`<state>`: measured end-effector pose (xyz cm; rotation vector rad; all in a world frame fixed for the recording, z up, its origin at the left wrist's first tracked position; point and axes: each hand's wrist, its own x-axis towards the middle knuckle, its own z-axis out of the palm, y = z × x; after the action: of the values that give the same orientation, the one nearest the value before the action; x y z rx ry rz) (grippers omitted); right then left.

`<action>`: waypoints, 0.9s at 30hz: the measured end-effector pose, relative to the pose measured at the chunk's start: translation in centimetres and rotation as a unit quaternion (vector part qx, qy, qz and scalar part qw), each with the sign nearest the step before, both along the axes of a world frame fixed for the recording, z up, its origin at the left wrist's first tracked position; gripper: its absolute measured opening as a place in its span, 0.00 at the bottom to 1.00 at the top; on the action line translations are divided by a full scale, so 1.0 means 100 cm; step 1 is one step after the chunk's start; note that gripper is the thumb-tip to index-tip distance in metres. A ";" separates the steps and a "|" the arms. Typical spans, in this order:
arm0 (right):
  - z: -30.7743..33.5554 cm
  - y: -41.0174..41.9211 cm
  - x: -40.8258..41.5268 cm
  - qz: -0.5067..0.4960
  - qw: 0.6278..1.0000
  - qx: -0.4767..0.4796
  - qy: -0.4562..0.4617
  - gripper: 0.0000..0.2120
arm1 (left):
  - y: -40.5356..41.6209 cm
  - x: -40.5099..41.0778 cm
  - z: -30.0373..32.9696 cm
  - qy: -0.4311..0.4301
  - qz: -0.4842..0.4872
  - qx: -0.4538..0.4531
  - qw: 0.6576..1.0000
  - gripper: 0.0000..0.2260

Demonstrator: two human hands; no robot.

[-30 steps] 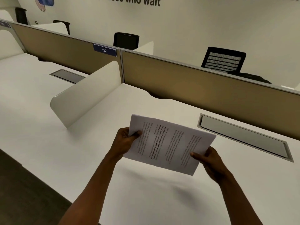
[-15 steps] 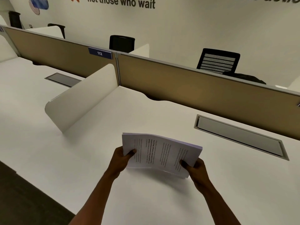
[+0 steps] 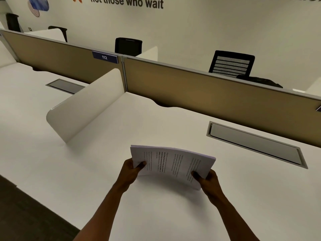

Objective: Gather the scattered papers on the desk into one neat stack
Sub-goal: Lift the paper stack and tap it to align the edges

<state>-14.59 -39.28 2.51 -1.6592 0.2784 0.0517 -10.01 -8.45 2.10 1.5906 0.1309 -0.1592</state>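
A stack of printed white papers (image 3: 171, 162) is held upright on its long edge, its lower edge resting on or just above the white desk (image 3: 156, 214). The sheets bow slightly toward me and their top edges look aligned. My left hand (image 3: 130, 170) grips the stack's left side, thumb on the front page. My right hand (image 3: 207, 180) grips the lower right corner, thumb on the front. No loose sheets lie elsewhere on the desk.
A white curved side divider (image 3: 83, 108) stands to the left of the papers. A tan partition (image 3: 208, 94) runs along the desk's back. A grey cable hatch (image 3: 255, 145) is set in the desk at the right. Black chairs stand behind the partition.
Both hands have lowered the stack from mid-air down to the desk and turned it from tilted to level, standing on its long edge. Little has moved in the last half second.
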 end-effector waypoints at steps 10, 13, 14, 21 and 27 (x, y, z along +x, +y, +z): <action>0.084 -0.016 0.032 0.122 0.967 -0.208 -0.081 0.10 | 0.006 0.022 0.075 -0.214 0.055 0.268 0.938 0.40; 0.119 -0.014 0.046 0.172 0.939 -0.278 -0.110 0.12 | -0.003 0.030 0.113 -0.261 -0.071 0.337 0.902 0.36; 0.132 -0.011 0.050 0.185 0.926 -0.306 -0.123 0.13 | -0.007 0.032 0.121 -0.260 -0.107 0.339 0.898 0.36; 0.191 0.009 0.059 0.269 0.866 -0.382 -0.178 0.11 | -0.022 0.036 0.124 -0.178 -0.156 0.239 0.942 0.10; 0.176 -0.021 0.056 0.236 0.965 -0.040 -0.110 0.36 | -0.010 0.023 0.096 -0.106 -0.070 0.071 0.989 0.06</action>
<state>-9.00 -41.39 20.13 -1.7630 -0.2918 0.2145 -7.69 -9.44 11.72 1.7497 -0.1381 -0.0910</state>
